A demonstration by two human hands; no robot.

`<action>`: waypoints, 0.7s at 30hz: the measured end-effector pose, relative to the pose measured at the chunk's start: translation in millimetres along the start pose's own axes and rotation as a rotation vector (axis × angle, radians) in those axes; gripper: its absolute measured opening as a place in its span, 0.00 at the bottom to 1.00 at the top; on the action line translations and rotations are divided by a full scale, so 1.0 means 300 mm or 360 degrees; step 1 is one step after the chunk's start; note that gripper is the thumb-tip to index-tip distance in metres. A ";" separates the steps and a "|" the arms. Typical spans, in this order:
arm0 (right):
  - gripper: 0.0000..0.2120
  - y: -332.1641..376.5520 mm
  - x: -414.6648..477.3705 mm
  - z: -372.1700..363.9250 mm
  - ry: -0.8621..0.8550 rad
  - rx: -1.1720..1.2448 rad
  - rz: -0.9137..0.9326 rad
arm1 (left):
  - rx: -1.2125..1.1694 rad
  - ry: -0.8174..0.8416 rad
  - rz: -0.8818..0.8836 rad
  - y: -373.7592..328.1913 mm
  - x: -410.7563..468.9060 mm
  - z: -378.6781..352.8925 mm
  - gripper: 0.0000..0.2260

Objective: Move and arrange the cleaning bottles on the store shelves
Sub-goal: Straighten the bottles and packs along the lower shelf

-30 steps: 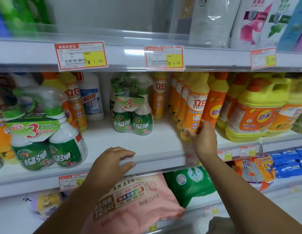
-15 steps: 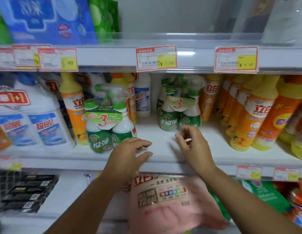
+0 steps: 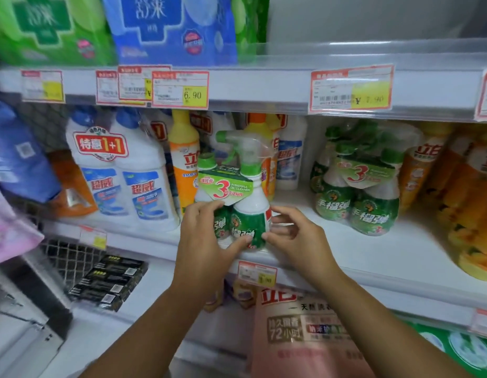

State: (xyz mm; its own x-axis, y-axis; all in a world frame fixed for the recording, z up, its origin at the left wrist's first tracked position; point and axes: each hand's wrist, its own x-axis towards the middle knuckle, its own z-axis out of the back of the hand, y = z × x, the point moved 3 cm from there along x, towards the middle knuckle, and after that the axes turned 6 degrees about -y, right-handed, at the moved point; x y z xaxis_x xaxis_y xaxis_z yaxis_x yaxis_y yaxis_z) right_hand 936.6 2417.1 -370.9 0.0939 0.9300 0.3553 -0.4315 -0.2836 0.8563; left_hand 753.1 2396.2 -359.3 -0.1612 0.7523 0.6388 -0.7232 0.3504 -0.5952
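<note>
A shrink-wrapped twin pack of green-and-white spray cleaner bottles (image 3: 237,186) stands upright near the front of the middle shelf (image 3: 373,257). My left hand (image 3: 207,241) wraps around its lower left side, thumb under the front of the label. My right hand (image 3: 294,238) pinches its lower right side with thumb and fingertips. A second identical twin pack (image 3: 365,192) stands farther right and deeper on the same shelf. Behind the held pack are yellow-capped orange bottles (image 3: 183,165) and a white bottle (image 3: 290,159).
A white twin pack marked 1+1 (image 3: 122,173) stands to the left. Several orange and yellow detergent bottles (image 3: 468,192) crowd the right end. Price tags (image 3: 351,88) line the shelf above. A pink detergent bag (image 3: 305,334) and black boxes (image 3: 106,282) lie below.
The view has swung left. Both hands left the shelf edge and closed on the left green twin pack, the right hand coming over from the right.
</note>
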 end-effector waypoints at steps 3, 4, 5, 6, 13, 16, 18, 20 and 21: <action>0.23 0.010 -0.002 -0.022 0.0077 0.0059 0.0005 | 0.0095 -0.0043 -0.0034 -0.017 -0.005 -0.002 0.40; 0.23 0.011 -0.001 -0.028 0.0114 0.0090 0.0007 | 0.0128 -0.0044 -0.0030 -0.019 -0.003 -0.005 0.43; 0.22 0.012 0.002 -0.031 0.0148 0.0119 0.0002 | 0.0148 -0.0043 -0.0014 -0.019 -0.001 -0.011 0.46; 0.20 0.011 0.009 -0.032 0.0164 0.0146 -0.0009 | 0.0157 -0.0039 0.0006 -0.017 0.002 -0.015 0.47; 0.17 0.003 0.117 -0.037 -0.0256 0.0202 -0.0124 | 0.0141 0.0002 0.0070 0.019 0.020 -0.034 0.50; 0.26 0.021 0.178 -0.069 -0.0141 0.0270 -0.0157 | 0.0118 0.0002 0.0055 0.024 0.019 -0.035 0.50; 0.28 0.025 0.212 -0.098 -0.0035 0.0327 -0.0160 | 0.0109 0.0007 0.0042 0.030 0.017 -0.033 0.50; 0.28 0.020 0.232 -0.116 0.0022 0.0319 -0.0141 | 0.0124 0.0001 0.0009 0.037 0.016 -0.030 0.49; 0.28 0.019 0.233 -0.115 0.0024 0.0299 -0.0133 | 0.0136 -0.0002 0.0003 0.039 0.015 -0.029 0.49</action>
State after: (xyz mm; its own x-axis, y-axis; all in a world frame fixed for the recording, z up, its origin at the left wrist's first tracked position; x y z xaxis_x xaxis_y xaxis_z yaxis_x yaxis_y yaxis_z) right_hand 909.9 2488.7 -354.1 0.1083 0.9551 0.2758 -0.2475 -0.2428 0.9380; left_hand 749.6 2408.4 -367.6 -0.1636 0.7521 0.6385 -0.7774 0.3002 -0.5527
